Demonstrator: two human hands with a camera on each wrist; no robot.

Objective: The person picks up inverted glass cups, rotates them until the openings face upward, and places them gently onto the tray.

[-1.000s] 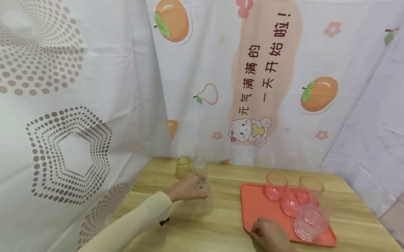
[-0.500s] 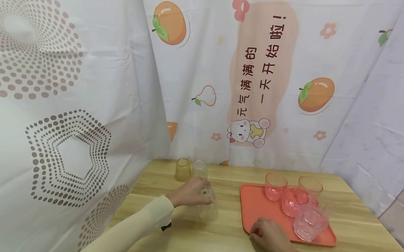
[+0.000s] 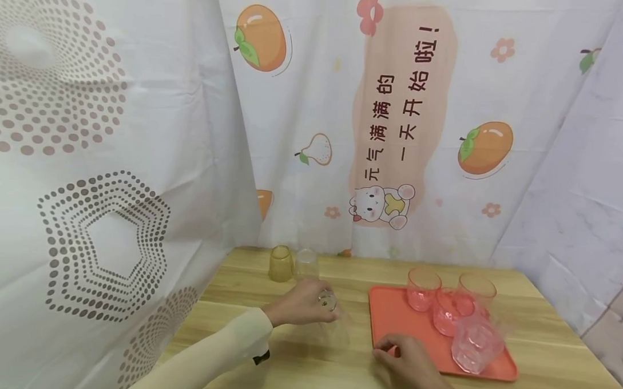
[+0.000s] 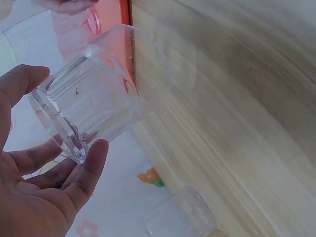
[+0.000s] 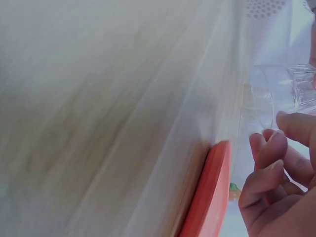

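My left hand (image 3: 301,304) grips a clear drinking glass (image 3: 328,301) by its base, which faces up. In the left wrist view, the thumb and fingers are around the thick base of the clear glass (image 4: 94,98), and its wide mouth points away from the palm. Near the front left corner of a red tray (image 3: 405,323), my right hand (image 3: 411,361) hovers with its fingers loosely curled and nothing between them. The right wrist view shows that right hand (image 5: 281,182) with the clear glass (image 5: 276,94) beyond its fingertips.
Several clear glasses, tinted by the red, stand on the tray, including one at the back left (image 3: 424,290) and a tilted one at the front (image 3: 475,343). A yellow glass (image 3: 280,265) and another clear glass (image 3: 307,263) stand at the table's back left. Patterned curtains (image 3: 314,103) enclose the table.
My left hand has carried the clear glass to the right and slightly nearer the front. My right hand has shifted a little to the left. The glasses on the tray stay put.
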